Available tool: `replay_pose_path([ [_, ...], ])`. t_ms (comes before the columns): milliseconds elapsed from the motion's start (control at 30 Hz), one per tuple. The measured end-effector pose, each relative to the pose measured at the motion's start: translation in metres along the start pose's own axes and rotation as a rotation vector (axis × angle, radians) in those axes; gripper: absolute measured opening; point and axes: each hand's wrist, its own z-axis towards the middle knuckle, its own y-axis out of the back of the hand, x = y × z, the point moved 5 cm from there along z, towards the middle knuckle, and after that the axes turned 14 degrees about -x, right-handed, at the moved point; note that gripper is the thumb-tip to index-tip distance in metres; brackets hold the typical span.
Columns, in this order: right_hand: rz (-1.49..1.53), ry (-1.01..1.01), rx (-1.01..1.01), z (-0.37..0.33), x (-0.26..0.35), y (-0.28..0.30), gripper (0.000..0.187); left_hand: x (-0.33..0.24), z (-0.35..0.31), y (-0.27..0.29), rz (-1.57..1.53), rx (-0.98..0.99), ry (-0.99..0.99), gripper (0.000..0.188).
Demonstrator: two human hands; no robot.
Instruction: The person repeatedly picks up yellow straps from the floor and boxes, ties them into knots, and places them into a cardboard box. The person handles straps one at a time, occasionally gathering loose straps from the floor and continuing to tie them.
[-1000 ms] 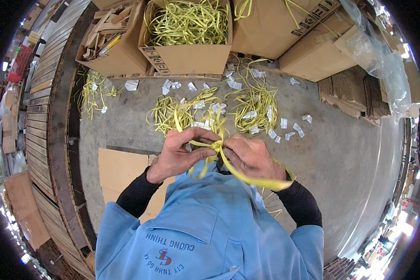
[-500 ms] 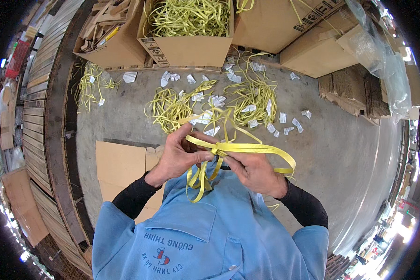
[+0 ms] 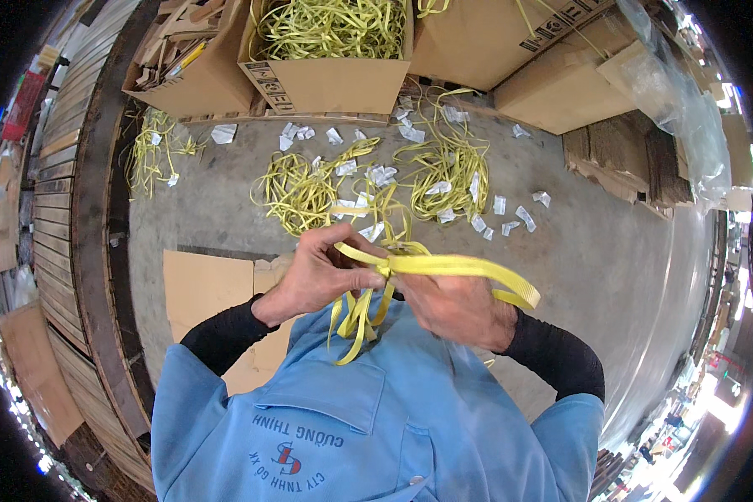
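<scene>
A looped bundle of flat yellow strap [image 3: 468,266] is held in front of my chest, gathered at a knot or wrap between my hands. My left hand [image 3: 326,272] is closed on it, fingers curled round the strap and thumb pressed near the knot. Close beside it, my right hand [image 3: 456,305] is also closed on the strap, its fingertips partly hidden beneath. One broad loop sticks out to the right over the right hand. Loose ends [image 3: 360,322] dangle below the knot against my blue shirt, and thinner strands rise beyond it.
Heaps of yellow strap [image 3: 297,192] and another heap [image 3: 443,176] lie on the concrete floor among white paper scraps [image 3: 527,219]. Behind stand a carton [image 3: 335,84] full of strap and a carton of cardboard pieces [image 3: 201,92]. Flat cardboard [image 3: 205,289] lies left; a slatted conveyor [image 3: 54,209] runs alongside.
My right hand has moved slightly right and down, near the knot. The broad loop now reaches a little farther right. My left hand keeps its hold.
</scene>
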Motion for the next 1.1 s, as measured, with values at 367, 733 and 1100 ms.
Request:
replay_pose_path([
  [367, 0.018, -0.124, 0.181, -0.013, -0.016, 0.000, 0.034, 0.001, -0.004, -0.003, -0.031, -0.094, -0.231, 0.037],
  [733, 0.011, -0.160, 0.228, -0.015, -0.006, 0.003, 0.029, 0.009, -0.007, -0.007, -0.009, -0.096, -0.268, 0.039],
  [1100, 0.127, -0.124, 0.173, -0.011, -0.010, 0.004, 0.026, -0.002, -0.006, -0.010, -0.024, -0.074, -0.253, 0.036],
])
